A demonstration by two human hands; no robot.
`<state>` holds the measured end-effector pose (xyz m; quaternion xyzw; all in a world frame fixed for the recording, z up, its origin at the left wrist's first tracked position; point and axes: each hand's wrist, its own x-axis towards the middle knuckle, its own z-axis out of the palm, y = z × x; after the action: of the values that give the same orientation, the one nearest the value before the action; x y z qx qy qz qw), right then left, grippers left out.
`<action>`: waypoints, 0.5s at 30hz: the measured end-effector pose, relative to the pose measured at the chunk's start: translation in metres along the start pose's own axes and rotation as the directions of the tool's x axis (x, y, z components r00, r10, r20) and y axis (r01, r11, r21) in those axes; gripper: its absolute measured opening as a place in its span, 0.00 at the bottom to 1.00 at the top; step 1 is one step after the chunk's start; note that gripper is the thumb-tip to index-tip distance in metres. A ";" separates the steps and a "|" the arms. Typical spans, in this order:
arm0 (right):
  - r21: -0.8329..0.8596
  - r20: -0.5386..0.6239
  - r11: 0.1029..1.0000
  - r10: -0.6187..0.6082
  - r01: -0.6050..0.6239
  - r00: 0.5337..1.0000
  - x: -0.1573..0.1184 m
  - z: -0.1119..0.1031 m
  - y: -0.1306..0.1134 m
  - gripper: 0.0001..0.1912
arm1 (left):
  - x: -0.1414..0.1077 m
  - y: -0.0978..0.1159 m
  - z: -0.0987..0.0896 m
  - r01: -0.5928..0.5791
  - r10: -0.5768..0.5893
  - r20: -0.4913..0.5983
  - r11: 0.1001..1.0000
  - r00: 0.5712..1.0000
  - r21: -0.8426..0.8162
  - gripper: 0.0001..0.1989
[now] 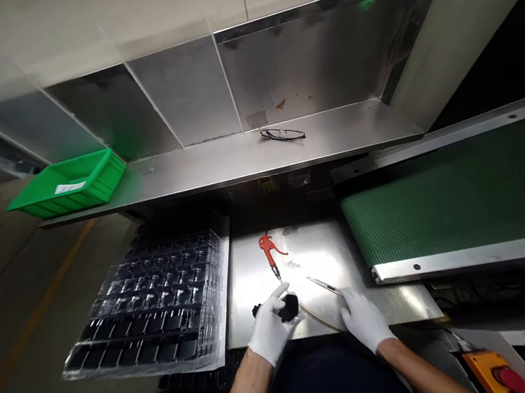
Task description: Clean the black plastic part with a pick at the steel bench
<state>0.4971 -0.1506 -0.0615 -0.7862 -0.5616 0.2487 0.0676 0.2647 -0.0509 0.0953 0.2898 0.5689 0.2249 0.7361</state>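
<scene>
My left hand point(269, 327), in a white glove, is closed around a small black part point(289, 307) whose exact kind I cannot make out. More black shows at the far side of that hand. My right hand point(364, 321), gloved as well, grips a slim utility knife point(326, 286), its tip pointing up and to the left. Beyond the left hand, a red air blow gun point(268, 250) lies on the metal tabletop point(243, 261). A pale hose point(322, 319) runs between the two hands.
Left of the tabletop, stacked clear plastic trays point(207, 342) hold several black parts. A green bin point(106, 176) and eyeglasses point(283, 134) rest on the steel shelf point(216, 164). To the right is a green conveyor belt point(470, 194); a red stop button point(509, 379) sits lower right.
</scene>
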 end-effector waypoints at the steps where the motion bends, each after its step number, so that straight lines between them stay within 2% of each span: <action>1: -0.036 0.009 0.999 -0.040 0.040 0.999 0.012 -0.003 -0.007 0.25 | -0.014 0.013 0.004 -0.032 0.033 0.011 0.996 0.999 -0.078 0.22; 4: -0.123 0.062 0.987 -0.098 0.105 0.993 0.037 -0.008 -0.020 0.17 | -0.058 0.044 0.023 -0.116 0.124 0.015 0.961 0.992 -0.250 0.19; 7: -0.181 0.115 0.971 -0.136 0.156 0.984 0.047 -0.012 -0.019 0.12 | -0.094 0.059 0.047 -0.176 0.177 -0.034 0.902 0.984 -0.394 0.17; 9: -0.201 0.146 0.959 -0.172 0.199 0.974 0.049 -0.015 -0.013 0.11 | -0.113 0.060 0.062 -0.235 0.212 -0.103 0.865 0.972 -0.442 0.19; 11: -0.201 0.185 0.953 -0.189 0.225 0.965 0.051 -0.017 -0.005 0.12 | -0.126 0.056 0.076 -0.299 0.246 -0.177 0.857 0.953 -0.420 0.22; 15: -0.158 0.291 0.967 -0.148 0.200 0.945 0.059 -0.014 0.010 0.09 | -0.140 0.043 0.097 -0.398 0.292 -0.303 0.830 0.907 -0.391 0.27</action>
<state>0.5263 -0.0976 -0.0719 -0.6938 -0.6535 0.2959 -0.0631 0.3231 -0.1280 0.2416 0.1843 0.5216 0.5106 0.6582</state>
